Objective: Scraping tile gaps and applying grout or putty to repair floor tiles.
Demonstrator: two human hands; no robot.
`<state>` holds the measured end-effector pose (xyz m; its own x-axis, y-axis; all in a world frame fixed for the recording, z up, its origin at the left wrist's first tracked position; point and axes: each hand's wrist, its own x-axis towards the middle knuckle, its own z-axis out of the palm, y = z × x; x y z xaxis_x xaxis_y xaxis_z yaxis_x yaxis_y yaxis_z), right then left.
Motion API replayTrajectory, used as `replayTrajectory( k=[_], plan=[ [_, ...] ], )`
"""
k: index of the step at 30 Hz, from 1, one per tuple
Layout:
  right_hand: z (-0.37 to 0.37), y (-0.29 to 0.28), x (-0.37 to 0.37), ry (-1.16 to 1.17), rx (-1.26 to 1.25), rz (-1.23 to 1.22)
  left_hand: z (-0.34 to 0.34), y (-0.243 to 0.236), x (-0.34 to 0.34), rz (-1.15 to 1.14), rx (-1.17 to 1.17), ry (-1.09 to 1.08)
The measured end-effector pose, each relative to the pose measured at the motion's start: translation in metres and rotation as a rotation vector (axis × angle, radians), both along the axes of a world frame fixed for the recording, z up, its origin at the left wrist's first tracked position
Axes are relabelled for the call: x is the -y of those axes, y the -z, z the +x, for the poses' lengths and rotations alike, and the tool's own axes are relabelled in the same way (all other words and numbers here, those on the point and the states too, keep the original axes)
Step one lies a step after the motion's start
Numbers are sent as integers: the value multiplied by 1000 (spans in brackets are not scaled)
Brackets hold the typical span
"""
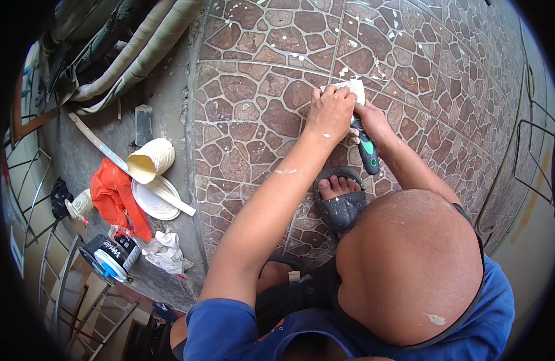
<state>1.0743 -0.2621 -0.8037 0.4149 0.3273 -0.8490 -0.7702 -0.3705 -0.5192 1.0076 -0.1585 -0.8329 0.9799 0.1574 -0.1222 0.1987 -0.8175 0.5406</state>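
In front of me, just above the floor, my two hands work close together. My right hand (pixel 374 123) is closed around the neck of a scraper-like hand tool with a black and green handle (pixel 368 155). The handle points back toward me. My left hand (pixel 330 111) has its fingers bent over a white piece (pixel 357 90) at the far end of the tool. Whether that piece is cloth or paper I cannot tell. The tool's working end is hidden under the fingers and the white piece. White smears mark my left forearm.
Stone-patterned floor tiles (pixel 235 87) carry white specks. At left lie a tipped cream container (pixel 150 161), a white lid (pixel 146 203), an orange bag (pixel 112 189), a white rag (pixel 169 253), a dark block (pixel 143 125) and thick hoses (pixel 133 66). My sandalled foot (pixel 340 195) is below the hands.
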Motion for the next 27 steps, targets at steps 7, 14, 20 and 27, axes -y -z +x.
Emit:
replayTrajectory(
  k=[7,14,20,27],
  plan=[
    [12,18,6,-111,45,-23,9,-2,-2,26,-38,5],
    [17,7,1,-173,73,-33,13,-3,-4,33,-8,-39],
    [26,27,15,-304,133,-23,10,-7,7,17,-60,-93],
    [23,7,13,-247,54,-65,6,-9,11,-29,-64,-115]
  ],
)
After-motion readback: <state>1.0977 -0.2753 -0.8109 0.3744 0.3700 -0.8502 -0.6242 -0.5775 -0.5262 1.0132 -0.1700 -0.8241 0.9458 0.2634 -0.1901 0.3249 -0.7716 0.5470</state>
